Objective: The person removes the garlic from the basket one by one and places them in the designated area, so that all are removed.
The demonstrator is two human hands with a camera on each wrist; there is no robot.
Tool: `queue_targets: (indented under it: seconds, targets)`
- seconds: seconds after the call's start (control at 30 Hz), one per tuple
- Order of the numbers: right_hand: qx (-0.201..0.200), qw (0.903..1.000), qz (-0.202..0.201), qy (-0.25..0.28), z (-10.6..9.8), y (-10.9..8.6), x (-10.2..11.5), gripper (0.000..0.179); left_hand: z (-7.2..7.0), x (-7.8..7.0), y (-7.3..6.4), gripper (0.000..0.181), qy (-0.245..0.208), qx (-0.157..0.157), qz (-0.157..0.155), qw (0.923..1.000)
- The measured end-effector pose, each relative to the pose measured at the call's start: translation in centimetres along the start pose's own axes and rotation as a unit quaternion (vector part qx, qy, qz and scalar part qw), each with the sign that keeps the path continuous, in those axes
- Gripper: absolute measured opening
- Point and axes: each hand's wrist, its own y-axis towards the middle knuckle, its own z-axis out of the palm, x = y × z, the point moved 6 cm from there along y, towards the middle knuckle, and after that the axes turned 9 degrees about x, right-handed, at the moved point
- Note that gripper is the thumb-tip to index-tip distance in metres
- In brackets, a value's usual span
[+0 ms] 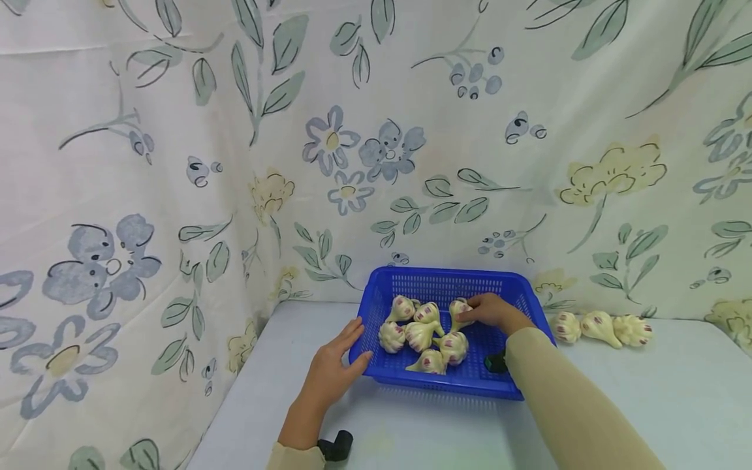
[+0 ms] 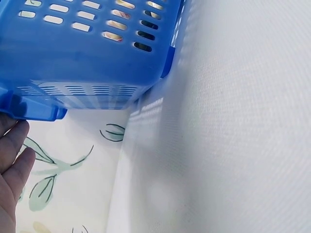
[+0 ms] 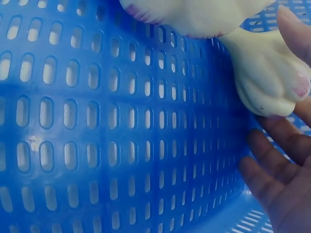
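A blue perforated plastic basket stands on the white table, with several garlic bulbs gathered in its left half. Inside it, near the back, my right hand pinches a garlic bulb between thumb and fingers. Seen from the right wrist, that garlic bulb has its rounded end toward my fingers, while another bulb lies beside it. My left hand is at the basket's left rim, fingers stretched along it. Only its fingertips show in the left wrist view, right at the rim.
Three more garlic bulbs sit in a row on the table, right of the basket. A floral cloth hangs behind and along the left side. Black devices are strapped at both wrists; the left one shows over the table.
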Motion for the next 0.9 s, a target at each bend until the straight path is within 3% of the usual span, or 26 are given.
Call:
queue_targets:
  seconds: [0.3, 0.9]
  targets:
    - [0.004, 0.9998, -0.005, -0.020, 0.09, 0.19, -0.13, 0.074, 0.22, -0.07, 0.29, 0.058, 0.004, 0.002, 0.000, 1.0000]
    - [-0.003, 1.0000, -0.005, 0.003, 0.11, 0.25, 0.19, 0.069, 0.00, 0.00, 0.09, 0.058, 0.007, 0.001, -0.010, 0.9999]
